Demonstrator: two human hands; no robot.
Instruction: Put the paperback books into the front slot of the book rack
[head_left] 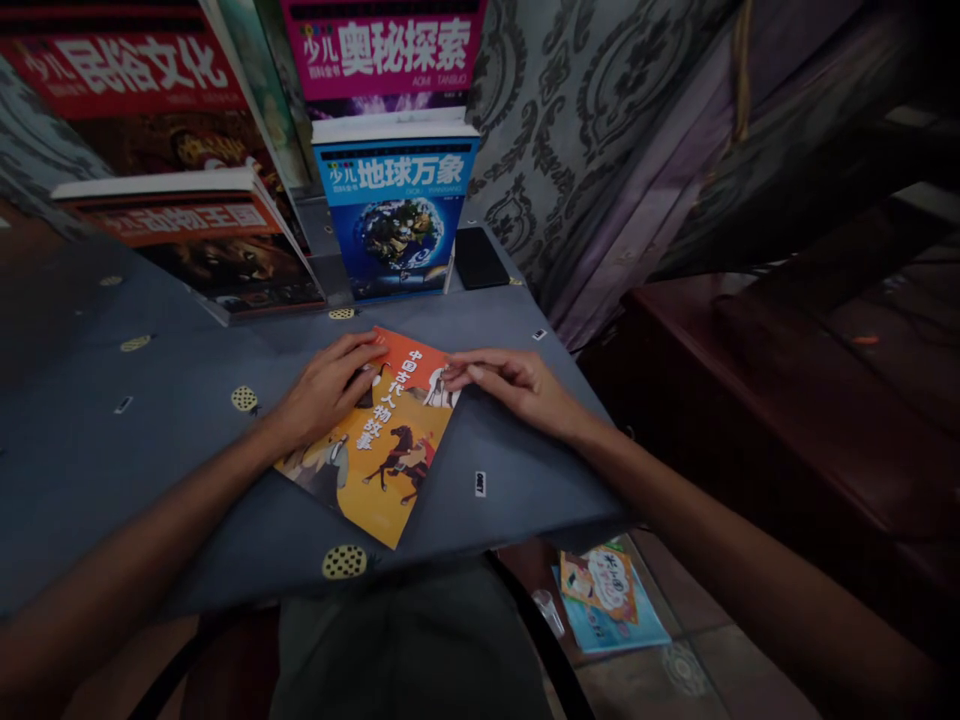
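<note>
A thin orange and yellow book (pixel 401 440) lies at a slant on the blue-grey tablecloth. Chinese lettering and a horse with a rider show on its closed cover. My left hand (pixel 330 385) rests across the book's left side, its fingers lying over the cover. At the upper right edge, my right hand (pixel 517 385) has its thumb and fingers drawn together against the book's border. How much of the edge sits between those fingertips is partly hidden.
Upright at the back stand a blue book (pixel 401 225), a magenta one (pixel 390 55), a red one (pixel 150 75) and an orange-brown one (pixel 217 250). A black phone (pixel 481 258) lies beside them. Patterned curtains (pixel 555 110) hang behind. More books (pixel 611 600) lie on the floor.
</note>
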